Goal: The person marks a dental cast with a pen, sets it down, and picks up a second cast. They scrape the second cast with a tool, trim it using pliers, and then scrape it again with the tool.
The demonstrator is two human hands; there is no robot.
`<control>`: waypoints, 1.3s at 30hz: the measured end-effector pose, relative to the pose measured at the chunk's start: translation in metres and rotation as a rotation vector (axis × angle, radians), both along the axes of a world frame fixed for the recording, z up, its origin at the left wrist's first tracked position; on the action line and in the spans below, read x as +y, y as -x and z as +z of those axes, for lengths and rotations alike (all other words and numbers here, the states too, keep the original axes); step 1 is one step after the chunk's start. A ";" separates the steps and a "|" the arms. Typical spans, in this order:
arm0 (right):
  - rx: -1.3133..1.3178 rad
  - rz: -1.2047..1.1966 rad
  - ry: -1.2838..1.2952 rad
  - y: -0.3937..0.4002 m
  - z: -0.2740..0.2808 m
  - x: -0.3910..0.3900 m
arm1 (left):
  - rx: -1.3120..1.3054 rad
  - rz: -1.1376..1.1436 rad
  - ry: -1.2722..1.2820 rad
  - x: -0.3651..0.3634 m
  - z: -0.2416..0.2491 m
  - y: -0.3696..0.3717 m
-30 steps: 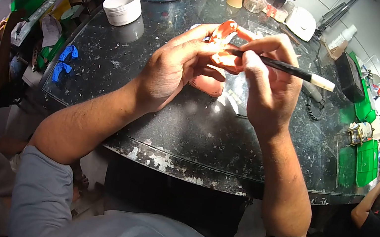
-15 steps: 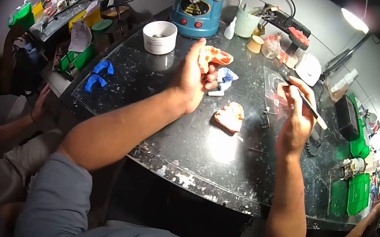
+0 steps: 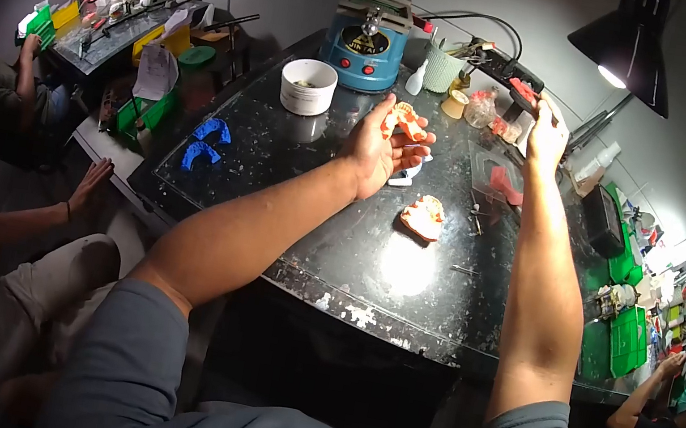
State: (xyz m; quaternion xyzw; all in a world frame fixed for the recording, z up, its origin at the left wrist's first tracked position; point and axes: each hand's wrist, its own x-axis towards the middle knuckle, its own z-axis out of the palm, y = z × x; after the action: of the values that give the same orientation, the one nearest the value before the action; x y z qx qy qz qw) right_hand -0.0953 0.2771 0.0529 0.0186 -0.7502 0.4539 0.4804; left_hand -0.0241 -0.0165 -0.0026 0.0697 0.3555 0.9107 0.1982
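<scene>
My left hand holds an orange and cream dental cast above the bench, its fingers curled under the cast. My right hand is stretched to the back right, beside red pieces on a dark stand. Its fingers are bent together, and what they hold, if anything, is hidden. A second dental cast lies on the black bench under the lamp light. Right of it, a clear plastic sheet lies with a pink-red piece. Behind my left hand, a white and blue scrap is partly covered.
Two blue arch-shaped pieces lie at the left, near a white tub. A blue forming machine, a green tool cup and a black lamp stand behind. Green trays line the right; other people sit on both sides.
My right hand has moved up and away to the red pieces; the slim pen-like tool it held no longer shows. The left hand still holds the cast, turned differently with fingers more spread.
</scene>
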 end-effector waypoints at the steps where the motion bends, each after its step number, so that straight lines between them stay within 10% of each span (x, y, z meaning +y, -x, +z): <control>1: -0.057 -0.068 0.023 -0.008 0.008 -0.006 | 0.037 -0.041 0.027 -0.002 0.002 -0.005; 6: 0.147 0.466 0.048 -0.113 0.006 -0.098 | 0.188 -0.144 0.097 -0.002 0.008 -0.019; 11: 0.238 0.290 -0.397 -0.186 -0.029 -0.115 | 0.155 -0.199 0.018 0.008 0.014 -0.046; 14: 0.077 0.494 0.156 -0.201 -0.024 -0.124 | 0.188 -0.270 -0.049 0.011 0.013 -0.059; 39: 0.141 0.554 -0.077 -0.197 -0.039 -0.124 | 0.327 -0.245 0.055 0.014 0.009 -0.071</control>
State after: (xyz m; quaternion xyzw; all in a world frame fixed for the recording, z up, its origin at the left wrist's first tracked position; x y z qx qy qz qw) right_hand 0.1012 0.1531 0.0139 0.2726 -0.6978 0.5367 0.3882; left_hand 0.0468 -0.0029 0.0063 0.2541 0.3966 0.8462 0.2491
